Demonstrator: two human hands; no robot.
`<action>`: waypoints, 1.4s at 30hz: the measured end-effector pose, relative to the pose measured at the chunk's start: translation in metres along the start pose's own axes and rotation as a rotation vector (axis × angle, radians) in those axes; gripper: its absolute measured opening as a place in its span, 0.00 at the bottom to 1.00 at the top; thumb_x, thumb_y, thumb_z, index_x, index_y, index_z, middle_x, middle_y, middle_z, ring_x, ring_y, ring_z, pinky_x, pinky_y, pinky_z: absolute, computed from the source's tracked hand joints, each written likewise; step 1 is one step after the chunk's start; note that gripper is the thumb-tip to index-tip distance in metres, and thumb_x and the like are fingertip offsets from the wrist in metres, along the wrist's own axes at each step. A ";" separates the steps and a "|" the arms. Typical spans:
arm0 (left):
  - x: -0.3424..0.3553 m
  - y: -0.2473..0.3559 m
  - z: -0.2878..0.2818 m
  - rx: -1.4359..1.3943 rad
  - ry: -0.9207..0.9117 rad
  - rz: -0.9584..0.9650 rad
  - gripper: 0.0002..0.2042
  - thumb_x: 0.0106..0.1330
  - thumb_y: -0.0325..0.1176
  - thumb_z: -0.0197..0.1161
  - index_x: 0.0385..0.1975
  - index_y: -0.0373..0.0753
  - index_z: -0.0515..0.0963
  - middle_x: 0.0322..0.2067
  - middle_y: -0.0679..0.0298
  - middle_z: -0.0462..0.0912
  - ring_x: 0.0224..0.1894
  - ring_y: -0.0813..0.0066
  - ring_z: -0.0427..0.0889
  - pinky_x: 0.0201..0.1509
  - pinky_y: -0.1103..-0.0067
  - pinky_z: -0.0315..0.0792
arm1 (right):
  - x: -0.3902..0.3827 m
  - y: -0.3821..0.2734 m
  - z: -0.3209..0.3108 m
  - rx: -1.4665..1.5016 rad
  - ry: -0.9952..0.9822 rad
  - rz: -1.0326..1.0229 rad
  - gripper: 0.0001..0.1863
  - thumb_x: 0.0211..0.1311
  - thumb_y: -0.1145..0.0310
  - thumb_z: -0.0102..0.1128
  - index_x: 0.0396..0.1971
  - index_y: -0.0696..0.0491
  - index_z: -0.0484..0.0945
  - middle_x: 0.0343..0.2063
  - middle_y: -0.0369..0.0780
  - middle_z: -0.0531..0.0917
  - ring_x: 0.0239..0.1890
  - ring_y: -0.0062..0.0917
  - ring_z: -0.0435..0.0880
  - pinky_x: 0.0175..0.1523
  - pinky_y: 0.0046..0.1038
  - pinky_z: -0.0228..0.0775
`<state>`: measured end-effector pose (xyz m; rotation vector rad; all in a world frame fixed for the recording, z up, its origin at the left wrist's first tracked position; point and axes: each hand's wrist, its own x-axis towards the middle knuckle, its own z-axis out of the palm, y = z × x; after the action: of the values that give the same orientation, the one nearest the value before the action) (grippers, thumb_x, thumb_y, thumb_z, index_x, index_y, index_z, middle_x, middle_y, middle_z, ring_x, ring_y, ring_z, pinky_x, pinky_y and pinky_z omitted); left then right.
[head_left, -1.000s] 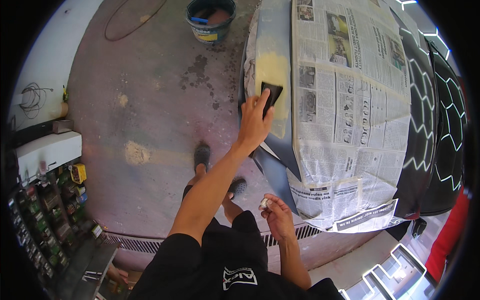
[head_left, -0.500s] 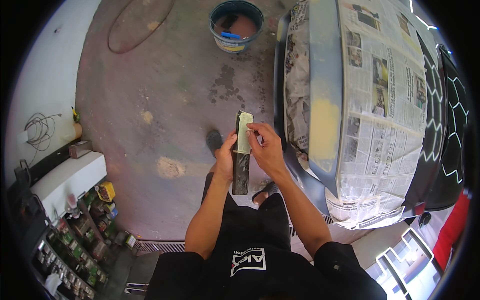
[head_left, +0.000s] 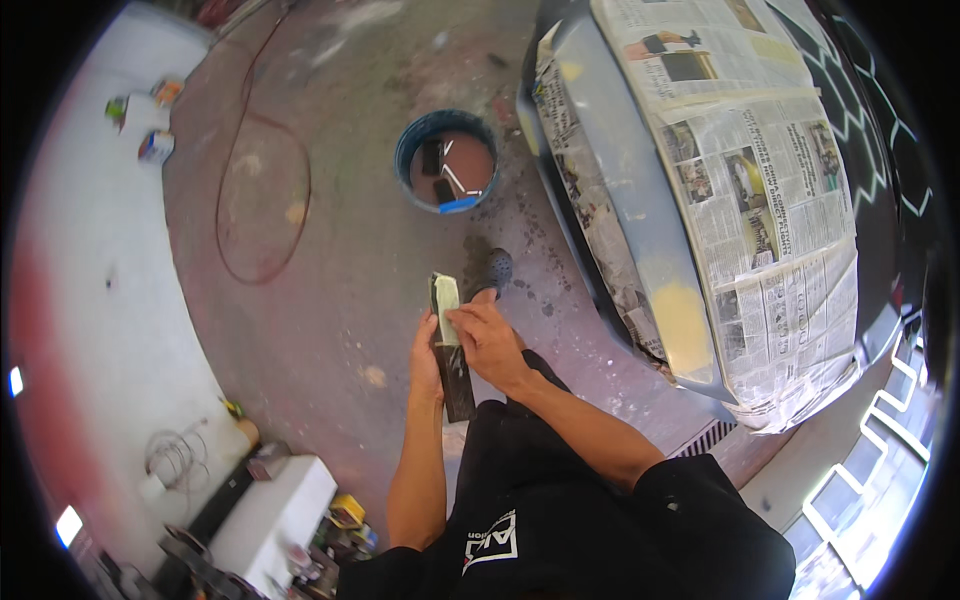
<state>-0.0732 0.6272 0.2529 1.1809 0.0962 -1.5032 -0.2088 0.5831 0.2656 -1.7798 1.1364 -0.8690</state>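
In front of my body I hold a long dark sanding block, with a pale yellow-green strip of sandpaper lying along its far half. My left hand is closed round the block's left side. From the right, my right hand rests on the sandpaper strip, its fingertips gripping or pressing the strip's right edge; the exact hold is partly hidden. To the right stands a car body part with a grey panel that carries a yellowish patch. Newspaper masks the surfaces beside that panel.
Ahead on the floor is a round bucket of murky reddish water, with dark blocks and a blue item in it. A thin hose loops at the left. A white bench stands lower left; a floor grate lies near the car.
My view has turned and moved forward, so the bucket appears nearer. One foot has stepped ahead toward the bucket. Both hands still hold the block and sandpaper.
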 end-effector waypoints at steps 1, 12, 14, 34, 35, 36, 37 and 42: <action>0.017 0.016 0.000 -0.024 0.004 -0.053 0.23 0.81 0.41 0.54 0.70 0.37 0.71 0.55 0.57 0.84 0.52 0.68 0.86 0.58 0.71 0.81 | 0.020 0.010 0.012 -0.034 0.085 -0.044 0.13 0.69 0.79 0.66 0.51 0.56 0.87 0.44 0.43 0.87 0.46 0.40 0.87 0.51 0.35 0.80; 0.318 0.134 0.041 0.437 -0.091 -0.279 0.21 0.80 0.43 0.55 0.63 0.35 0.76 0.43 0.54 0.89 0.32 0.71 0.86 0.35 0.74 0.83 | 0.231 0.236 0.063 1.017 0.323 1.131 0.16 0.78 0.67 0.63 0.59 0.56 0.82 0.40 0.34 0.88 0.36 0.17 0.89 0.37 0.20 0.73; 0.393 0.130 0.036 0.520 -0.077 -0.350 0.19 0.80 0.44 0.56 0.58 0.35 0.79 0.40 0.53 0.90 0.28 0.71 0.85 0.32 0.74 0.81 | 0.260 0.267 0.084 1.016 0.410 1.162 0.16 0.78 0.68 0.63 0.60 0.55 0.82 0.41 0.34 0.88 0.37 0.17 0.89 0.37 0.21 0.73; 0.719 -0.020 -0.034 1.219 -0.067 -0.652 0.26 0.75 0.40 0.58 0.66 0.29 0.78 0.64 0.47 0.81 0.63 0.57 0.81 0.66 0.67 0.72 | 0.359 0.487 0.277 0.379 0.894 1.187 0.26 0.72 0.71 0.60 0.66 0.65 0.78 0.55 0.53 0.88 0.57 0.38 0.87 0.62 0.33 0.77; 0.710 -0.016 -0.038 1.201 -0.059 -0.618 0.26 0.74 0.42 0.58 0.65 0.29 0.79 0.63 0.48 0.82 0.61 0.58 0.81 0.66 0.68 0.73 | 0.355 0.488 0.266 0.454 0.904 1.236 0.25 0.72 0.71 0.60 0.65 0.65 0.80 0.55 0.55 0.88 0.59 0.40 0.87 0.63 0.35 0.77; 0.697 -0.009 -0.039 1.182 -0.053 -0.582 0.26 0.74 0.43 0.59 0.64 0.30 0.80 0.62 0.48 0.82 0.60 0.59 0.82 0.65 0.68 0.73 | 0.357 0.481 0.256 0.530 0.915 1.282 0.24 0.71 0.71 0.60 0.64 0.64 0.81 0.56 0.58 0.87 0.60 0.42 0.88 0.64 0.37 0.77; 0.653 -0.001 0.005 1.134 -0.071 -0.655 0.27 0.73 0.46 0.61 0.63 0.31 0.80 0.62 0.49 0.82 0.59 0.60 0.82 0.65 0.71 0.72 | 0.341 0.472 0.242 0.432 0.877 1.297 0.23 0.72 0.69 0.60 0.64 0.62 0.82 0.56 0.57 0.88 0.60 0.41 0.88 0.63 0.36 0.77; 0.660 0.034 0.003 0.974 0.001 -0.679 0.29 0.72 0.48 0.62 0.64 0.30 0.80 0.59 0.50 0.84 0.59 0.61 0.81 0.69 0.70 0.70 | 0.358 0.419 0.230 0.353 0.795 1.324 0.20 0.77 0.66 0.59 0.64 0.51 0.85 0.50 0.53 0.91 0.53 0.32 0.91 0.61 0.32 0.78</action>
<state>0.0654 0.1535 -0.1867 2.0505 -0.3033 -2.2514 -0.0321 0.2111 -0.1670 -0.0965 2.0616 -0.7926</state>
